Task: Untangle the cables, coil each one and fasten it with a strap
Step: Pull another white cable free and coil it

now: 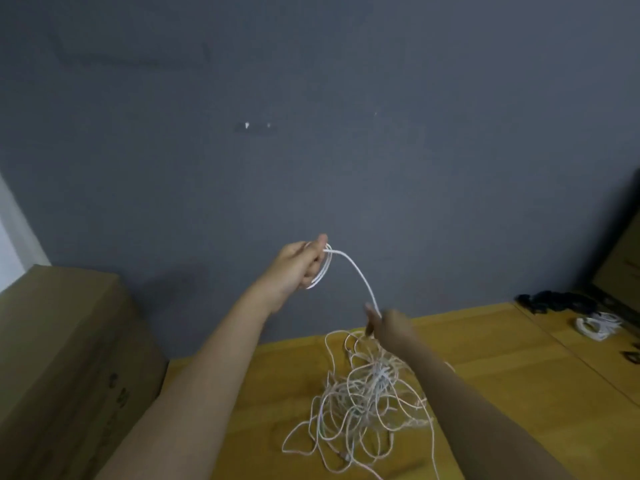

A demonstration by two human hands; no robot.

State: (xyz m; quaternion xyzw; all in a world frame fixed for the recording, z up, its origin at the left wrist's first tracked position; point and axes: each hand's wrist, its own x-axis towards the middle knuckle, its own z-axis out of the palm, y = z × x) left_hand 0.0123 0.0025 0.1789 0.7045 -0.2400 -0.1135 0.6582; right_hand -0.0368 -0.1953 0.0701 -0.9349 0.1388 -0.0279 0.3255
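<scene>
A tangled heap of thin white cables (367, 403) lies on the wooden table (491, 382). Raised in front of the grey wall, my left hand (298, 268) grips a small coil of white cable (323, 271) with a few loops. One strand of that white cable (360, 282) runs from the coil down to my right hand (388, 327), which pinches it just above the heap. My right hand is blurred. At the far right of the table lies a coiled white cable (597, 325), and behind it a pile of black straps (554, 301).
A large cardboard box (69, 358) stands at the left, beside the table. A grey wall (311, 133) rises right behind the table. Another brown box (620, 271) stands at the far right. A small dark object (632, 356) sits at the right edge.
</scene>
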